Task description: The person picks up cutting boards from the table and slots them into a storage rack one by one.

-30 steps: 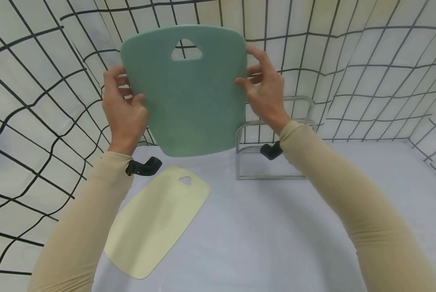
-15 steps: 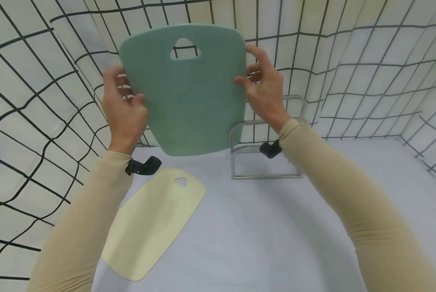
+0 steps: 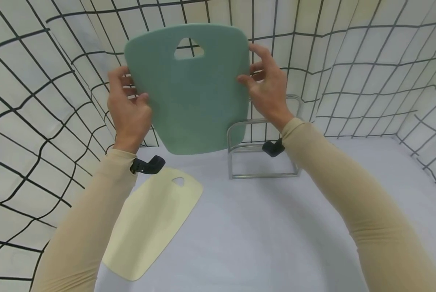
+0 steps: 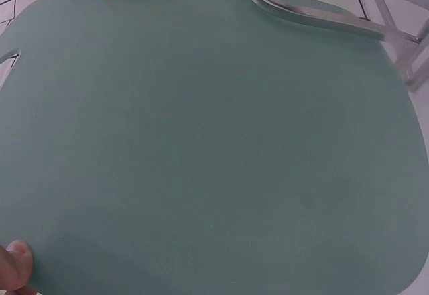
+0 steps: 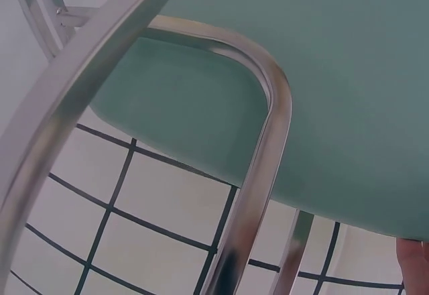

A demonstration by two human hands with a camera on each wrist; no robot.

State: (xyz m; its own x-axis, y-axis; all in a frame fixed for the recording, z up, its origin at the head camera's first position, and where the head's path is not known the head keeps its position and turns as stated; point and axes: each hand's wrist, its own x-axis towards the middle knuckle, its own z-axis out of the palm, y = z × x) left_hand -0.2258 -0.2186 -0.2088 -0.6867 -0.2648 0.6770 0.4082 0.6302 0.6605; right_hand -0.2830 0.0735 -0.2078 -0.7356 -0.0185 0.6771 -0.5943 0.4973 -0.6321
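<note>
A green cutting board (image 3: 192,97) with a handle hole is held upright above the table. My left hand (image 3: 130,105) grips its left edge, thumb on the near face. Its right edge is pinched by my right hand (image 3: 267,83). The board's lower right corner lies behind the front loop of a metal rack (image 3: 265,176); the right wrist view shows this corner between the rack's bars (image 5: 275,114). In the left wrist view the near face of the board (image 4: 221,141) fills most of the frame. Fingers behind the board are partly hidden.
A pale yellow cutting board (image 3: 153,223) lies flat on the white table (image 3: 254,235), below my left wrist. Dark wire grid panels (image 3: 367,65) stand behind the table and along both sides.
The green cutting board has moved right relative to the rack, its lower right corner passing behind the front loop. Both hands keep their hold. The yellow board stays on the table.
</note>
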